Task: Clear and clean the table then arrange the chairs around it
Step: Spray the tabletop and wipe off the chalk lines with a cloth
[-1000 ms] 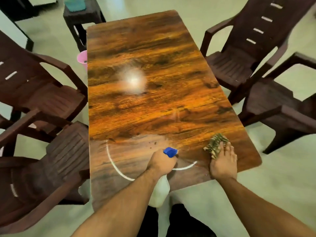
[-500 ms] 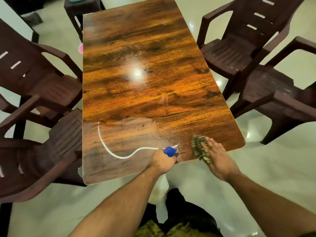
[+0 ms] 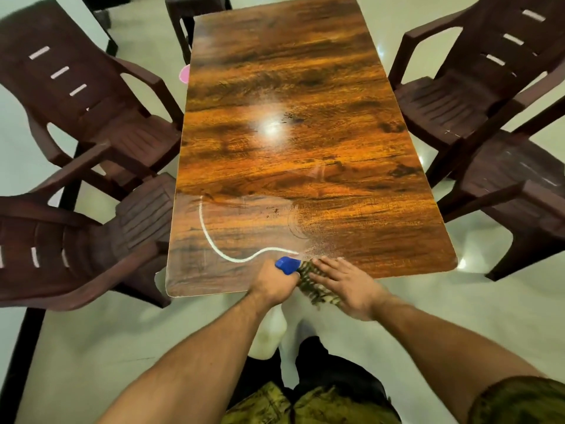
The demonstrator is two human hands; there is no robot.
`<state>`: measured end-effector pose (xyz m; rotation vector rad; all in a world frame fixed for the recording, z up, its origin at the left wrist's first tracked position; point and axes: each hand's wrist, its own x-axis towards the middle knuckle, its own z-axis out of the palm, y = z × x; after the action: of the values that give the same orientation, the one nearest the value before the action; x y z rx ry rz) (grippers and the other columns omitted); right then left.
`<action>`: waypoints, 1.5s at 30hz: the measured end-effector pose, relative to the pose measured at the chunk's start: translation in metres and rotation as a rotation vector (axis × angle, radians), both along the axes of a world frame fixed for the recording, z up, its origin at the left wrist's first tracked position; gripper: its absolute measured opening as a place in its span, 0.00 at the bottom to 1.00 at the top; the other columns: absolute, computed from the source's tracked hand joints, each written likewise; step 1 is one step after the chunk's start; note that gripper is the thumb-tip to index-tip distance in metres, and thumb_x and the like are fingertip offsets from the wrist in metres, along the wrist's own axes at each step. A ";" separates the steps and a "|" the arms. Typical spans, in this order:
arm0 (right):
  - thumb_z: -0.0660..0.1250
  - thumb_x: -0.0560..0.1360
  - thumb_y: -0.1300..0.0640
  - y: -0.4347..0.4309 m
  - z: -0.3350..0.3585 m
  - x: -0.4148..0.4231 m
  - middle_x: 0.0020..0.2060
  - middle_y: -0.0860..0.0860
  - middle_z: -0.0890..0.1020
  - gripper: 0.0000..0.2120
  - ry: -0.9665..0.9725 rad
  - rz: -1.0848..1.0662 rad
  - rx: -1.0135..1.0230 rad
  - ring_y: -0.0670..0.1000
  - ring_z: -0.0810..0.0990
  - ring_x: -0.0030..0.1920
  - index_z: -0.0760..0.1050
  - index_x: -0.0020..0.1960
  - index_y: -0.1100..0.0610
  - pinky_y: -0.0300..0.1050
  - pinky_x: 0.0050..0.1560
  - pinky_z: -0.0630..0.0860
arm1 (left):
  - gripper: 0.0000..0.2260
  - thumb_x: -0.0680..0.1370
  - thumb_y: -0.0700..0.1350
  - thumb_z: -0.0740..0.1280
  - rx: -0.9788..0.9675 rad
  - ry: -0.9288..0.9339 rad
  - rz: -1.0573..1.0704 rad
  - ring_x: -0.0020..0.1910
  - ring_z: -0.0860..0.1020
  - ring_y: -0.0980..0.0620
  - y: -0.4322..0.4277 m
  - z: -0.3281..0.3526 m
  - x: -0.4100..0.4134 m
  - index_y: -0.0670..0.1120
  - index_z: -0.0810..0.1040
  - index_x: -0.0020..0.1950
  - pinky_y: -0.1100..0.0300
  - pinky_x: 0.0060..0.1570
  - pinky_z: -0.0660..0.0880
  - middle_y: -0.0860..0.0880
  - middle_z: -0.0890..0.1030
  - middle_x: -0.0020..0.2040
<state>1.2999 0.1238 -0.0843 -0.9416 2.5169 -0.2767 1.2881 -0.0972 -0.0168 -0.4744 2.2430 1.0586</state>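
Both hands are held at the near short edge of the table (image 3: 305, 87), as seen from the head camera. The left hand (image 3: 273, 285) is curled round the neck of a spray bottle (image 3: 271, 330), whose blue nozzle (image 3: 287, 265) is aimed forward over the top while its white body hangs below the edge. The right hand (image 3: 347, 287) is laid flat, fingers straight, and pressed on a patterned cloth (image 3: 312, 284) that lies half over the edge; the nozzle and the cloth appear to touch. Fine droplets (image 3: 321, 247) are seen on the wood just ahead of the cloth. A white curved line (image 3: 214, 240) is seen left of the hands; whether it is a streak or a reflection cannot be told. A bright glare (image 3: 270, 128) sits mid-table.

The wiping step is judged to be in hand. The table's long axis runs straight away from the person, so nearly all of the top lies ahead of both hands; the right hand, being on the cloth, is the nearer one for a forward stroke.

Four brown plastic armchairs are set askew: far left chair (image 3: 91, 96), near left chair (image 3: 76, 240), far right chair (image 3: 477, 81), near right chair (image 3: 519, 185). A dark stool (image 3: 195, 13) stands at the far end; a pink object (image 3: 184, 73) is partly hidden by the left edge.
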 end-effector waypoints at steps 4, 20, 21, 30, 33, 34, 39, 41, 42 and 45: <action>0.52 0.79 0.47 0.047 0.003 0.005 0.80 0.50 0.45 0.31 0.040 -0.460 0.033 0.53 0.45 0.81 0.47 0.80 0.48 0.53 0.79 0.43 | 0.18 0.80 0.52 0.68 -0.055 -0.015 -0.012 0.38 0.72 0.47 -0.005 -0.004 0.011 0.46 0.67 0.36 0.58 0.38 0.67 0.48 0.70 0.34; 0.65 0.77 0.53 -0.032 -0.004 -0.003 0.80 0.58 0.51 0.37 0.068 -0.928 0.181 0.58 0.46 0.80 0.52 0.81 0.57 0.55 0.79 0.45 | 0.08 0.75 0.48 0.71 0.067 0.162 0.272 0.31 0.72 0.52 -0.051 -0.002 -0.022 0.49 0.76 0.38 0.56 0.36 0.72 0.52 0.75 0.31; 0.65 0.76 0.53 -0.034 -0.004 -0.005 0.80 0.58 0.52 0.37 0.075 -0.943 0.177 0.58 0.47 0.80 0.53 0.81 0.57 0.56 0.79 0.46 | 0.10 0.75 0.49 0.70 0.037 0.149 0.220 0.30 0.72 0.51 -0.055 -0.002 -0.023 0.48 0.74 0.36 0.55 0.35 0.72 0.52 0.74 0.30; 0.64 0.77 0.52 -0.060 -0.006 -0.016 0.80 0.58 0.51 0.37 0.064 -1.107 0.219 0.59 0.47 0.80 0.51 0.81 0.58 0.57 0.79 0.47 | 0.15 0.74 0.56 0.68 -0.079 -0.031 0.054 0.40 0.81 0.45 -0.079 -0.019 -0.059 0.46 0.73 0.36 0.57 0.40 0.78 0.47 0.82 0.39; 0.64 0.77 0.52 -0.066 -0.010 -0.021 0.80 0.59 0.52 0.37 0.071 -1.151 0.229 0.60 0.47 0.80 0.51 0.80 0.59 0.57 0.78 0.47 | 0.14 0.73 0.55 0.65 -0.040 -0.023 0.055 0.37 0.79 0.45 -0.083 -0.017 -0.077 0.46 0.73 0.35 0.55 0.37 0.75 0.48 0.78 0.34; 0.64 0.77 0.52 -0.067 -0.010 -0.023 0.80 0.59 0.52 0.37 0.070 -1.163 0.228 0.60 0.48 0.80 0.52 0.80 0.59 0.57 0.78 0.47 | 0.13 0.73 0.54 0.66 -0.021 -0.003 0.078 0.35 0.78 0.45 -0.085 -0.017 -0.083 0.46 0.73 0.34 0.56 0.35 0.74 0.48 0.77 0.33; 0.64 0.78 0.53 -0.074 -0.013 -0.038 0.79 0.61 0.53 0.35 0.086 -1.232 0.190 0.61 0.50 0.79 0.53 0.80 0.60 0.59 0.78 0.49 | 0.13 0.73 0.55 0.69 0.020 -0.077 -0.003 0.39 0.80 0.46 -0.087 -0.021 -0.071 0.46 0.76 0.40 0.56 0.36 0.75 0.49 0.78 0.37; 0.62 0.79 0.52 -0.080 -0.008 -0.059 0.79 0.62 0.52 0.35 0.062 -1.305 0.177 0.62 0.49 0.79 0.52 0.80 0.61 0.58 0.78 0.49 | 0.12 0.72 0.53 0.69 0.046 -0.076 0.085 0.41 0.83 0.44 -0.094 -0.023 -0.086 0.45 0.79 0.40 0.51 0.42 0.81 0.48 0.82 0.38; 0.61 0.80 0.52 -0.087 -0.004 -0.072 0.79 0.62 0.51 0.35 0.030 -1.372 0.173 0.62 0.48 0.79 0.51 0.80 0.61 0.58 0.78 0.47 | 0.12 0.70 0.53 0.69 0.059 -0.064 0.157 0.42 0.84 0.44 -0.101 -0.023 -0.094 0.44 0.81 0.41 0.49 0.44 0.83 0.46 0.84 0.39; 0.58 0.80 0.47 -0.121 0.004 -0.104 0.80 0.63 0.46 0.37 -0.038 -1.424 0.215 0.63 0.45 0.79 0.45 0.81 0.61 0.59 0.78 0.46 | 0.12 0.69 0.53 0.69 0.084 -0.067 0.129 0.36 0.81 0.47 -0.109 -0.019 -0.095 0.44 0.81 0.40 0.51 0.39 0.80 0.48 0.83 0.36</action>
<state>1.1959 0.0024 -0.0802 1.0360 2.6207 -0.3844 1.1929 -0.2064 -0.0363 -0.6158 2.1237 1.1792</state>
